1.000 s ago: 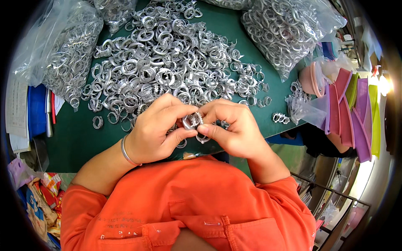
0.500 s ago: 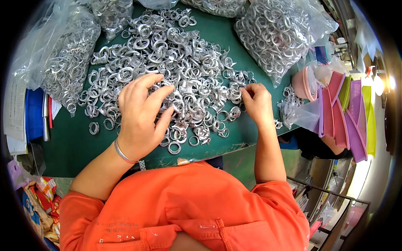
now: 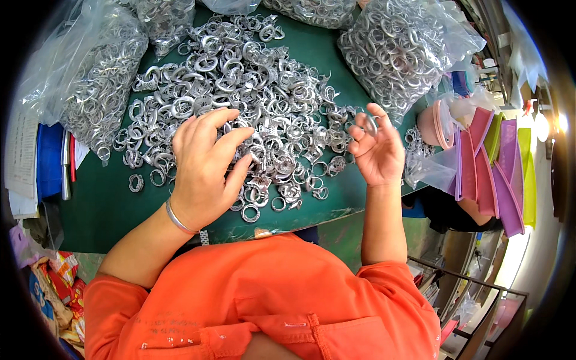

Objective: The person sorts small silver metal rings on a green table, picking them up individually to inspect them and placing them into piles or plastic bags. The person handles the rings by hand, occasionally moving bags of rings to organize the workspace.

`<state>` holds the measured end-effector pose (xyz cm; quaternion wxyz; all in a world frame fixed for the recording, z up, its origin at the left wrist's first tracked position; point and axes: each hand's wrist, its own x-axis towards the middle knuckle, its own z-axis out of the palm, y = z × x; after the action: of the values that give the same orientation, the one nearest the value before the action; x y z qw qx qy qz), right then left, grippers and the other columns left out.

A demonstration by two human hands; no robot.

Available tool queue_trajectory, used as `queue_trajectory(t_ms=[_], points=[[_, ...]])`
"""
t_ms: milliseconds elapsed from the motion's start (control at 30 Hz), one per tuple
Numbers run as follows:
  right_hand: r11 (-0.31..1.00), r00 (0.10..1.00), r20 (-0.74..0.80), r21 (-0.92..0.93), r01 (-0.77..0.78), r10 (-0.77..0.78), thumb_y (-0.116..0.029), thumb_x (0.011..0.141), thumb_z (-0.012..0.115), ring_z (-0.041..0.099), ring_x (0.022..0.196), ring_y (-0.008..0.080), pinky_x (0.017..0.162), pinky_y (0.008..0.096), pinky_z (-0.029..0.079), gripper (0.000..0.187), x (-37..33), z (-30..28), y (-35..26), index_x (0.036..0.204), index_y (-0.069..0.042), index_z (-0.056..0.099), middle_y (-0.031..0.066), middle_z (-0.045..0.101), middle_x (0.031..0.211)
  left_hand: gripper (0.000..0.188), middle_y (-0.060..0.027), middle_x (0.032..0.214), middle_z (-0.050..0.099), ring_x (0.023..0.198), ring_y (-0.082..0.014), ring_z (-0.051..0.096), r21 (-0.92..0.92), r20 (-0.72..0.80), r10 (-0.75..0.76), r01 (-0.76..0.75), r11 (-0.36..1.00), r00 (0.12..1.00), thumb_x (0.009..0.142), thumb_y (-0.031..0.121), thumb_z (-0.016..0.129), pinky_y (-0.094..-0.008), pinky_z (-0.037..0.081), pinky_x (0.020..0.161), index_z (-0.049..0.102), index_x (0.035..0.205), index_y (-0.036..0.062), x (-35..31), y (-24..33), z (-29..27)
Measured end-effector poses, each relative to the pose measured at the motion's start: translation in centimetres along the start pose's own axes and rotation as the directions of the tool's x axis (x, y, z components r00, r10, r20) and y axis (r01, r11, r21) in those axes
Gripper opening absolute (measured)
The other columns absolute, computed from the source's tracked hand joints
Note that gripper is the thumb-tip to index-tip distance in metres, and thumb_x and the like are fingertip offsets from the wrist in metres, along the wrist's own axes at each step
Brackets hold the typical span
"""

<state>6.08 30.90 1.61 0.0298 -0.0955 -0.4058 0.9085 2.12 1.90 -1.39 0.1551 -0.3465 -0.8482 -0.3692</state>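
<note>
A wide heap of silver metal rings point(image 3: 276, 144) is spread over a green table; several are plain and smooth, others have openwork. My left hand point(image 3: 207, 162) hangs over the left front of the heap, fingers loosely apart, with nothing visible in it; its palm side is hidden. At the heap's right edge my right hand point(image 3: 379, 153) is turned palm up. Between its fingers and thumb it holds one silver ring point(image 3: 371, 125), clear of the other rings.
Clear plastic bags full of rings stand at the back left point(image 3: 99, 90) and back right point(image 3: 399, 54). A pink cup point(image 3: 433, 126), a smaller bag of rings point(image 3: 420, 150) and coloured plastic bins point(image 3: 483, 162) are on the right. A blue folder point(image 3: 50, 162) lies left.
My right hand has lifted off the heap's right edge and turned palm up, bringing a ring with it. The left hand has hardly moved.
</note>
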Motion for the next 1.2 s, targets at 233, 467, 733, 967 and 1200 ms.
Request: queue_trajectory(t_ms=[233, 467, 733, 967, 1200], points=[[-0.164, 0.985, 0.079, -0.985, 0.053, -0.152, -0.009, 0.075, 0.075, 0.057, 0.074, 0.0147, 0.064, 0.0288, 0.046, 0.025, -0.1, -0.9, 1.0, 0.097, -0.003, 0.066, 0.0058, 0.058, 0.081, 0.034, -0.0132, 0.120, 0.054, 0.111, -0.0303, 0.051, -0.011, -0.005, -0.033, 0.033, 0.999, 0.999, 0.073, 0.009, 0.070, -0.0465, 0.031, 0.100, 0.064, 0.106, 0.0067, 0.1, 0.3, 0.0], [0.218, 0.984, 0.097, -0.967, 0.129, -0.152, 0.007, 0.070, 0.072, 0.057, 0.078, 0.0129, 0.067, 0.0265, 0.046, 0.026, -0.1, -0.2, 1.1, 0.092, -0.004, 0.063, 0.0029, 0.062, 0.091, 0.035, -0.0137, 0.121, 0.054, 0.107, -0.0316, 0.050, 0.001, -0.012, -0.008, 0.008, 1.000, 1.000, 0.073, 0.008, 0.070, -0.0428, 0.031, 0.096, 0.062, 0.108, 0.0070, 0.0, 0.1, 0.0], [0.381, 0.961, 0.054, -0.911, 0.158, -0.270, 0.003, 0.070, 0.073, 0.053, 0.070, 0.0046, 0.061, 0.0190, 0.043, 0.027, 0.0, 1.6, 1.5, 0.096, -0.002, 0.063, -0.0024, 0.058, 0.082, 0.035, -0.0136, 0.120, 0.054, 0.106, -0.0314, 0.051, 0.006, -0.008, -0.017, 0.017, 1.000, 1.000, 0.072, 0.007, 0.070, -0.0425, 0.032, 0.095, 0.062, 0.106, 0.0069, 0.0, 0.1, 0.0], [0.368, 0.983, 0.023, -0.925, 0.089, -0.180, -0.008, 0.077, 0.077, 0.050, 0.067, 0.0039, 0.059, 0.0185, 0.040, 0.023, 0.7, 2.3, 0.7, 0.096, -0.001, 0.068, -0.0049, 0.058, 0.077, 0.033, -0.0136, 0.120, 0.054, 0.106, -0.0316, 0.051, -0.006, -0.012, -0.021, 0.021, 1.000, 1.000, 0.072, 0.007, 0.070, -0.0428, 0.032, 0.096, 0.063, 0.105, 0.0068, -0.1, 0.1, 0.0], [0.880, 1.000, 0.005, -0.475, -0.020, 0.025, -0.016, 0.094, 0.058, 0.037, 0.042, 0.0050, 0.038, 0.0190, 0.025, 0.014, 1.4, 2.3, -0.3, 0.099, -0.004, 0.060, 0.0084, 0.061, 0.071, 0.032, -0.0134, 0.120, 0.055, 0.108, -0.0315, 0.050, -0.006, -0.011, -0.022, 0.022, 1.000, 1.000, 0.072, 0.008, 0.070, -0.0431, 0.032, 0.096, 0.063, 0.103, 0.0069, -0.1, 0.1, 0.1]])
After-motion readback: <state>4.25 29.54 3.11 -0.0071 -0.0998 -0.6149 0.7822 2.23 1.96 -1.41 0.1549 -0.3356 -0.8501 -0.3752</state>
